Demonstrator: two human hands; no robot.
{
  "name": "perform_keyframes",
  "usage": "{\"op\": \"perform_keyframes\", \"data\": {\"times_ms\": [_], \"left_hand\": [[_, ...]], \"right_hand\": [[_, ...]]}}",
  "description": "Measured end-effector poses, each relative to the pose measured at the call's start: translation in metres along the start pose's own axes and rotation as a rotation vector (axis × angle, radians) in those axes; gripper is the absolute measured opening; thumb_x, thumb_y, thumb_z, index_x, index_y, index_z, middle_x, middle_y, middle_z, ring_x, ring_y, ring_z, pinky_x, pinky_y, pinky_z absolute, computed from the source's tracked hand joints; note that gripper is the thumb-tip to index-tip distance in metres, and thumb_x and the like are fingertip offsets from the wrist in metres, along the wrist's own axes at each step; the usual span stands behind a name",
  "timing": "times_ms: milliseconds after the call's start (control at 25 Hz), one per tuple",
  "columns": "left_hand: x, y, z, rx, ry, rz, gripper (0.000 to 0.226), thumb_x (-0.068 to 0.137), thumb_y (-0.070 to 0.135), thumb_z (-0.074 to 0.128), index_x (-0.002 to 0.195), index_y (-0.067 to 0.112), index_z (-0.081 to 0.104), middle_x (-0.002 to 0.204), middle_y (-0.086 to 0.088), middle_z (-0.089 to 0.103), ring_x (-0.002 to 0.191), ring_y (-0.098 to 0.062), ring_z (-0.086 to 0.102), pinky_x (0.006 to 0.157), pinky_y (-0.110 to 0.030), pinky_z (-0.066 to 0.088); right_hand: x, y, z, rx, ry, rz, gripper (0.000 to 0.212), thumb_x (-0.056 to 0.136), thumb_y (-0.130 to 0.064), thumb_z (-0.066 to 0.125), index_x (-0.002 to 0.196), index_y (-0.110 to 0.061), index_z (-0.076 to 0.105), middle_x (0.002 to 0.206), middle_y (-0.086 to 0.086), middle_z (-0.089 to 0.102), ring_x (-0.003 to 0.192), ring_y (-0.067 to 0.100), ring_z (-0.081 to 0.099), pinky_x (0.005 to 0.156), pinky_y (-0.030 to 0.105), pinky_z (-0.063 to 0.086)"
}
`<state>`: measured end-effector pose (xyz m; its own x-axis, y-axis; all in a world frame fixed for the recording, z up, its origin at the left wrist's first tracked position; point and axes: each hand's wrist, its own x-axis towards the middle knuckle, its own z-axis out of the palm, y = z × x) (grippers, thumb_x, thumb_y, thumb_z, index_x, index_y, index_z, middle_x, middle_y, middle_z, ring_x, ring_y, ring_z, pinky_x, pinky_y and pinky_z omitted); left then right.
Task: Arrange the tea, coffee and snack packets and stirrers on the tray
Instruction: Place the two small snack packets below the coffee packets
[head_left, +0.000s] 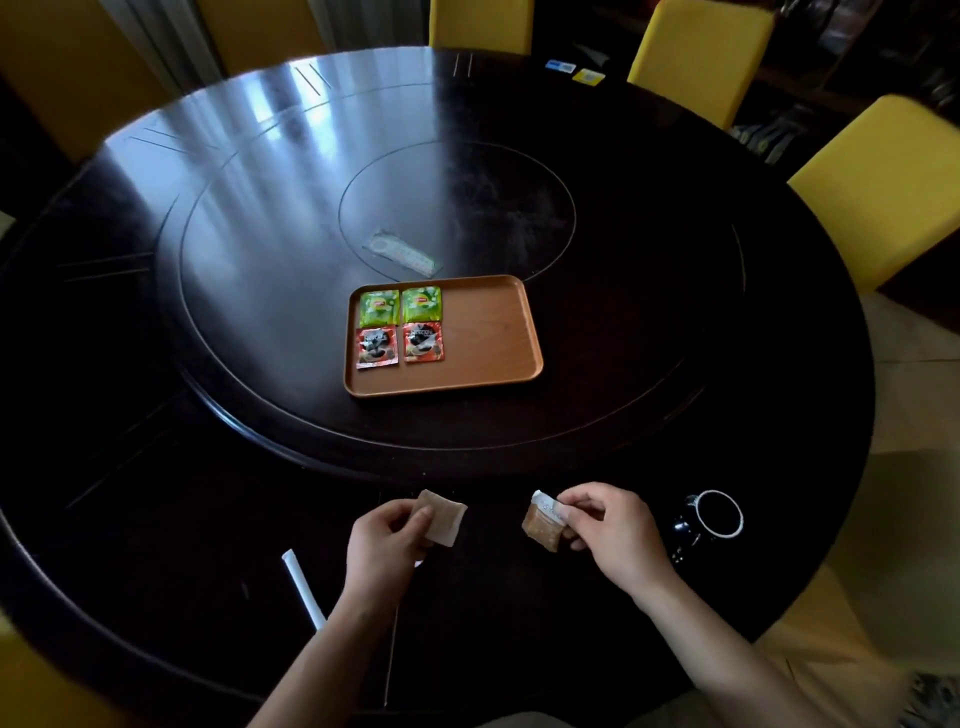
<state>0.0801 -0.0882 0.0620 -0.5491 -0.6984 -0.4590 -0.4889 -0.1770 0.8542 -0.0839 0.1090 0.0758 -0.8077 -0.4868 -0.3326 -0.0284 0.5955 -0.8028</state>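
I hold one small square snack packet in each of my hands, low over the near edge of the dark round tabletop (675, 322). My left hand (382, 543) pinches a plain tan snack packet (442, 517) by its left side; my right hand (610, 535) is clamped on a browner snack packet (543, 525) with a white strip of print along its top that I cannot read. Well ahead of both hands sits the orange-brown wooden tray (488, 332), its right half bare. On its left half lie four packets in a tidy square: two green tea packets (379, 307) (422, 305) with a small red logo too tiny to read on the far row, and two red-and-black coffee packets (376, 348) (423, 342) on the near row, their lettering blurred. Just left of my left wrist a white paper-wrapped stirrer (304, 590) lies on the tabletop. Right of my right hand stands a black mug (709, 517). Beyond the tray lies a clear packet (402, 252).
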Motion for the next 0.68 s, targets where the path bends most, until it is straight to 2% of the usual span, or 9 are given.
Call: {"op": "perform_keyframes", "data": {"times_ms": [200, 320, 440, 480, 560, 680], "left_hand": [[0.011, 0.012, -0.026, -0.077, 0.078, 0.029, 0.013, 0.094, 0.016, 0.066, 0.089, 0.017, 0.078, 0.079, -0.006, 0.078, 0.070, -0.019, 0.073, 0.063, -0.031, 0.055], [0.020, 0.017, -0.038, -0.084, 0.140, 0.035, 0.014, 0.094, 0.016, 0.066, 0.087, 0.018, 0.078, 0.078, -0.003, 0.079, 0.072, -0.019, 0.075, 0.068, -0.035, 0.060], [0.031, 0.026, -0.045, -0.089, 0.132, 0.038, 0.013, 0.094, 0.016, 0.066, 0.088, 0.019, 0.078, 0.077, -0.001, 0.079, 0.074, -0.020, 0.076, 0.067, -0.034, 0.059], [0.034, 0.032, -0.045, -0.092, 0.136, 0.039, 0.013, 0.094, 0.016, 0.067, 0.089, 0.019, 0.078, 0.078, -0.001, 0.079, 0.074, -0.020, 0.076, 0.067, -0.033, 0.058], [0.083, 0.031, -0.085, -0.142, 0.255, 0.003, 0.012, 0.094, 0.017, 0.067, 0.090, 0.019, 0.078, 0.078, 0.000, 0.079, 0.074, -0.019, 0.076, 0.065, -0.032, 0.058], [0.082, 0.037, -0.086, -0.147, 0.258, 0.007, 0.012, 0.093, 0.019, 0.067, 0.088, 0.021, 0.078, 0.079, 0.000, 0.079, 0.074, -0.018, 0.076, 0.069, -0.036, 0.062]], "right_hand": [[0.016, -0.027, 0.017, 0.078, -0.028, 0.011, 0.010, 0.088, -0.009, 0.070, 0.087, -0.019, 0.075, 0.082, 0.001, 0.076, 0.072, 0.014, 0.075, 0.067, 0.033, 0.064], [0.031, -0.050, 0.028, 0.116, -0.039, 0.008, 0.011, 0.088, -0.007, 0.070, 0.085, -0.017, 0.073, 0.081, 0.003, 0.076, 0.071, 0.015, 0.075, 0.067, 0.033, 0.064], [0.056, -0.077, 0.040, 0.130, -0.014, 0.000, 0.010, 0.088, -0.006, 0.068, 0.086, -0.015, 0.072, 0.083, 0.005, 0.075, 0.070, 0.017, 0.075, 0.068, 0.033, 0.064], [0.064, -0.084, 0.042, 0.163, -0.014, 0.011, 0.009, 0.089, -0.005, 0.068, 0.086, -0.013, 0.071, 0.083, 0.006, 0.075, 0.070, 0.018, 0.075, 0.069, 0.034, 0.064], [0.126, -0.129, 0.102, 0.196, -0.102, 0.023, 0.006, 0.089, -0.001, 0.066, 0.088, -0.005, 0.069, 0.087, 0.012, 0.074, 0.068, 0.021, 0.074, 0.069, 0.036, 0.064], [0.146, -0.151, 0.116, 0.300, -0.067, 0.061, 0.005, 0.089, 0.005, 0.063, 0.093, 0.004, 0.066, 0.090, 0.018, 0.072, 0.068, 0.023, 0.073, 0.066, 0.032, 0.064]]}}
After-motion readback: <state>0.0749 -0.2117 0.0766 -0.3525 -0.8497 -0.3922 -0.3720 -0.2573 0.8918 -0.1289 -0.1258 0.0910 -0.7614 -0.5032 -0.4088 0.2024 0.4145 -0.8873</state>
